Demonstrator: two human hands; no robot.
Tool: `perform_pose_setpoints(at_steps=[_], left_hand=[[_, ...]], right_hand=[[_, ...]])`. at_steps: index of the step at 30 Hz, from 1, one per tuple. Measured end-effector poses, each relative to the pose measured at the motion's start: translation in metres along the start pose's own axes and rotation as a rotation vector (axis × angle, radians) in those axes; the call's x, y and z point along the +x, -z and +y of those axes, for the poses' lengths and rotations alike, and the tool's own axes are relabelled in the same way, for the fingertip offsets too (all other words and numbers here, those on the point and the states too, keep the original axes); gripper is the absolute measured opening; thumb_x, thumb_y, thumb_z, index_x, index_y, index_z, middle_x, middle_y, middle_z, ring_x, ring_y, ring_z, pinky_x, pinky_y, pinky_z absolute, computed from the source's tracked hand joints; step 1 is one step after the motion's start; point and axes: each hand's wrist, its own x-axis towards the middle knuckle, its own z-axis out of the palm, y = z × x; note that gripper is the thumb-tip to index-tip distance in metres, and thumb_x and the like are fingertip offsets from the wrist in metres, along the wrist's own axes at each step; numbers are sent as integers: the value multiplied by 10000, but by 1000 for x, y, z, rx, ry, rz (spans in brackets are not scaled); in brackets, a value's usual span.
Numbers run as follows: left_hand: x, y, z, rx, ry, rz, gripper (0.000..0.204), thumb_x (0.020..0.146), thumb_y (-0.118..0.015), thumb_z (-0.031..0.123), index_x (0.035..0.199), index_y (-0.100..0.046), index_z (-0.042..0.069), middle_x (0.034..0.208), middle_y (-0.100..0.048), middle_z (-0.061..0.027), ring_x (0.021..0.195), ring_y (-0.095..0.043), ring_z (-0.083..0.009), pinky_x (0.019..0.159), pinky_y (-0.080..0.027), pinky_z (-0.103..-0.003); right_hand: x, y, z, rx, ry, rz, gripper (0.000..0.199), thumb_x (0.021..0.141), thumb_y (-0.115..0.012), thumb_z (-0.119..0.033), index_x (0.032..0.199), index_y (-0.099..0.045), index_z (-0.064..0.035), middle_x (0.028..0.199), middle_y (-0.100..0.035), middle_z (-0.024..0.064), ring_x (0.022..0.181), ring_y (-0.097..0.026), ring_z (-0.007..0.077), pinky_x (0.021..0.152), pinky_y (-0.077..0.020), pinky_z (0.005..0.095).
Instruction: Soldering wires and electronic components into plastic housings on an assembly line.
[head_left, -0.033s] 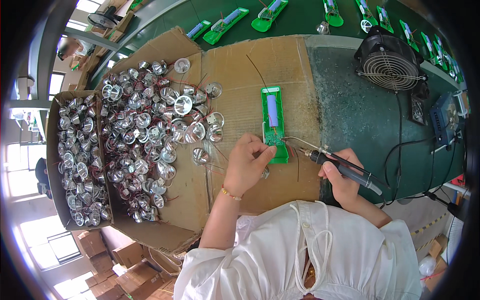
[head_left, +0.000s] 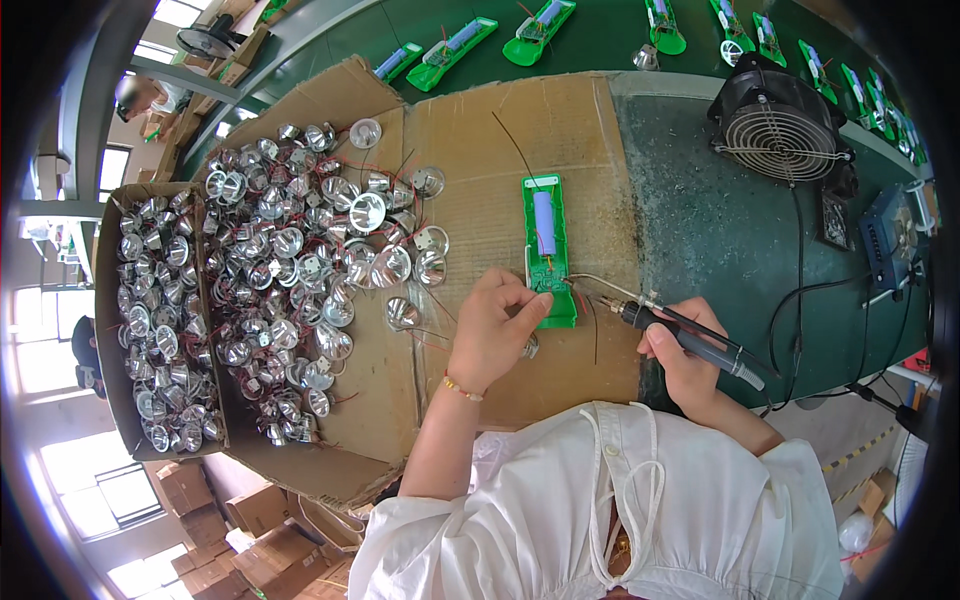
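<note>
A green plastic housing (head_left: 566,215) lies upright on the cardboard, with a purple cylindrical battery (head_left: 544,222) and a small green circuit board (head_left: 546,278) inside it. At its lower left edge, my left hand (head_left: 492,325) is closed, thumb and forefinger together over the board's near end; what they pinch is hidden. A silver reflector cup (head_left: 530,347) shows partly beneath that hand. My right hand (head_left: 685,355) grips a soldering iron (head_left: 690,340) with a thin bent metal tube alongside. The tube's end meets the board's right side. A dark wire (head_left: 512,138) sticks out past the housing's top.
Left of the work, a cardboard box (head_left: 365,440) holds a heap of reflector cups (head_left: 285,240) with red wires. A black fan (head_left: 780,140) stands at the far right, near a blue soldering station (head_left: 888,240). More green housings (head_left: 540,32) line the back of the bench.
</note>
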Motion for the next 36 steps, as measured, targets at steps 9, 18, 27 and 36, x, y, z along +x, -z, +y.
perform_pose_setpoints(at_steps=[9,18,27,36], left_hand=[[-6,13,11,-16,185,16,142,770,-639,167,811,-662,32,631,-612,-110,532,-593,-205,502,-444,-282],[224,-26,47,529,-204,137,229,701,-641,305,724,-674,80,705,-630,-139,672,-614,-314,622,-495,-392],[313,13,4,521,-398,153,439,625,-691,279,1026,-569,151,1045,-494,-149,976,-534,-328,834,-452,-386],[90,8,50,519,-270,84,510,686,-695,340,1095,-492,113,1122,-455,-162,999,-511,-352,827,-445,-426]], right_hand=[[-2,42,3,-39,21,118,157,811,-615,-81,845,-495,14,711,-594,88,598,-574,104,556,-476,238],[13,50,9,-18,-47,198,131,782,-615,-12,829,-494,1,677,-593,72,601,-576,102,554,-474,244],[12,47,10,56,-121,232,133,767,-626,-22,808,-504,14,656,-605,82,585,-594,112,534,-480,245],[22,54,9,47,-130,250,124,794,-602,-42,808,-485,-5,635,-586,72,558,-558,99,512,-450,233]])
